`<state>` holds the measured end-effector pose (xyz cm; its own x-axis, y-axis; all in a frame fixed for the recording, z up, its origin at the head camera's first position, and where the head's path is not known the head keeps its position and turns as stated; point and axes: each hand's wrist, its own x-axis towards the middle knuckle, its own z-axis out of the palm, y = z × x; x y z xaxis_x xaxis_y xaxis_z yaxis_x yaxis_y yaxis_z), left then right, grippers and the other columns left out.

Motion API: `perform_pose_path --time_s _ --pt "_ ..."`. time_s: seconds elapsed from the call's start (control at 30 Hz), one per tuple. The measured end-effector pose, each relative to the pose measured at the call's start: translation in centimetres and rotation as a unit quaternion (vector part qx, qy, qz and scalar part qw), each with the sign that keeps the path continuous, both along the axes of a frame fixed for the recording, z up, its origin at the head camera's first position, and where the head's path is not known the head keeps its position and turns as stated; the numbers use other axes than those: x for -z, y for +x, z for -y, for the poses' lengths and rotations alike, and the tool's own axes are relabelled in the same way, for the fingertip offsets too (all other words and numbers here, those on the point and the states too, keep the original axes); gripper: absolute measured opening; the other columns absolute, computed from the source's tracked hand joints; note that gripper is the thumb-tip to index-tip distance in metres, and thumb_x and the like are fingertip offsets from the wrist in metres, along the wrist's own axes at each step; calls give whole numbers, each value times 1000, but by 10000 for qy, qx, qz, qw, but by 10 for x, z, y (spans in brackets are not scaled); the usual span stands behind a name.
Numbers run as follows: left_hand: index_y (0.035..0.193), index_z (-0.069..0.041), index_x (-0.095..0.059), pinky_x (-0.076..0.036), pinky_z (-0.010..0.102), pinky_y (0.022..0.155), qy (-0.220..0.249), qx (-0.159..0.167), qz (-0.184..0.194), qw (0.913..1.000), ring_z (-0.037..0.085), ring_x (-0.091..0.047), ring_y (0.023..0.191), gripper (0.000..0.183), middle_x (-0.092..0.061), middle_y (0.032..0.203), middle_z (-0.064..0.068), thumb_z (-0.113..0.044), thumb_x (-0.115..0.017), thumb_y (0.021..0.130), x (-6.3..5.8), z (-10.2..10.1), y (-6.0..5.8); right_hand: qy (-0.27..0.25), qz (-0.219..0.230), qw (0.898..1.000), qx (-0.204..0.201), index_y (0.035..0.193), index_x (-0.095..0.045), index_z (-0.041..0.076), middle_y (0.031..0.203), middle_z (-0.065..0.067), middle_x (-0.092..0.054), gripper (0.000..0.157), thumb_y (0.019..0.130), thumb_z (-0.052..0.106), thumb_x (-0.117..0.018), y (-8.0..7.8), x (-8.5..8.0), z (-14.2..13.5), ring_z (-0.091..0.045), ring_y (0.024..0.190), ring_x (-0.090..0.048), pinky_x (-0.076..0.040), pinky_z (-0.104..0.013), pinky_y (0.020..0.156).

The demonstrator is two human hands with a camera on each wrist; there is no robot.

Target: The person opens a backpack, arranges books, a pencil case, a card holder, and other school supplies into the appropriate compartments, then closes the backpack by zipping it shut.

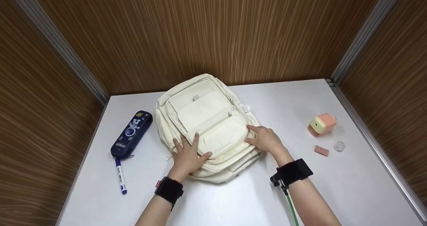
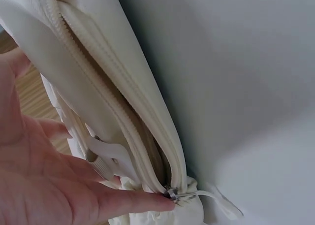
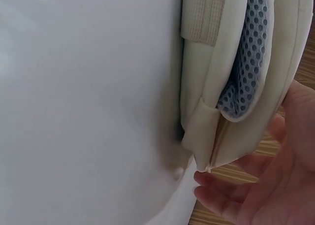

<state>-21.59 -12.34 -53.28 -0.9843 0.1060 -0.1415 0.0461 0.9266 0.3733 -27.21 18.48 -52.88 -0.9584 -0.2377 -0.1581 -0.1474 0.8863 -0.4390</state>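
A cream backpack [image 1: 213,119] lies front side up at the middle of the table, tilted a little. My left hand [image 1: 186,157] rests with spread fingers on its lower left side. In the left wrist view, one fingertip lies by the metal zipper pull [image 2: 172,194] at the end of a partly unzipped seam [image 2: 106,82]. My right hand [image 1: 265,139] touches the bag's lower right edge with loosely bent fingers. The right wrist view shows its fingertips at a cream corner near a blue-grey mesh strap [image 3: 246,62]; part of that hand is out of frame.
On the left lie a dark blue pencil case [image 1: 131,134] and a blue-and-white marker [image 1: 120,176]. At the right are a pink and yellow pencil sharpener [image 1: 322,124], a small pink block [image 1: 321,150] and a small clear-grey piece [image 1: 339,146]. Wood-patterned panels [image 1: 213,36] enclose the white table.
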Motion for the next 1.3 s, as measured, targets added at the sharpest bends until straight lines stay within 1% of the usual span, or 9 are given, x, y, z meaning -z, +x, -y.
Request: perform_pose_path --time_s 0.17,0.27,0.37,0.57,0.8,0.93,1.03,1.17,1.3 --pt "157 -19 -24 -18 78 99 75 152 61 9998 61 1 137 98 -12 152 39 -76 -52 83 2 5 -7 575 97 9983 -32 146 -46 17 116 -24 -64 70 88 51 -66 11 -6 4 -40 94 -63 -51 -52 71" --pt "157 -20 -25 -17 78 99 26 216 45 9998 60 3 138 100 -11 153 37 -79 -52 80 4 6 -12 823 230 9963 0 145 -44 16 96 -19 -66 72 88 53 -66 19 -11 9 -30 72 -61 -48 -44 57" --pt "156 -22 -27 -14 77 101 89 271 27 9996 58 5 139 101 -9 155 35 -80 -55 78 5 7 -18 1032 331 9941 1 144 -41 13 80 -14 -62 74 87 55 -65 26 -15 14 -27 62 -56 -45 -41 52" --pt "154 -22 -32 -12 77 102 311 471 -26 9984 54 5 141 90 -11 155 34 -69 -60 83 6 11 -28 1374 448 9895 -88 136 -42 6 71 -12 -58 71 89 55 -63 39 -20 21 -29 60 -57 -46 -43 52" --pt "154 -21 -32 -13 76 102 358 695 -130 9969 53 3 142 82 -14 155 34 -62 -58 89 9 12 -35 1621 834 9829 -268 147 -31 -5 71 -15 -61 83 93 53 -59 49 -27 28 -29 59 -57 -48 -45 54" --pt "154 -22 -32 -13 75 103 326 829 -116 9960 52 3 142 81 -15 155 32 -63 -58 89 11 14 -41 1621 891 9822 -318 145 -31 -8 74 -18 -63 81 95 50 -57 54 -29 32 -31 61 -59 -50 -46 55" --pt "154 -22 -32 -12 74 104 351 874 -138 9955 51 3 143 81 -15 156 31 -62 -58 88 14 16 -46 1564 864 9833 -332 144 -31 -9 75 -20 -63 80 96 49 -57 55 -31 37 -32 62 -60 -51 -45 55" --pt "154 -22 -33 -10 75 104 446 919 -197 9946 50 4 143 82 -15 156 31 -62 -59 88 16 19 -48 1608 765 9840 -79 138 -40 -6 75 -19 -62 73 94 49 -61 54 -37 41 -33 62 -61 -51 -46 57" --pt "154 -23 -33 -10 74 104 549 952 -216 9937 50 3 143 82 -15 156 31 -63 -59 87 17 19 -48 1715 260 9848 80 130 -47 -2 94 -23 -61 65 92 48 -64 50 -41 48 -42 79 -63 -52 -52 69"
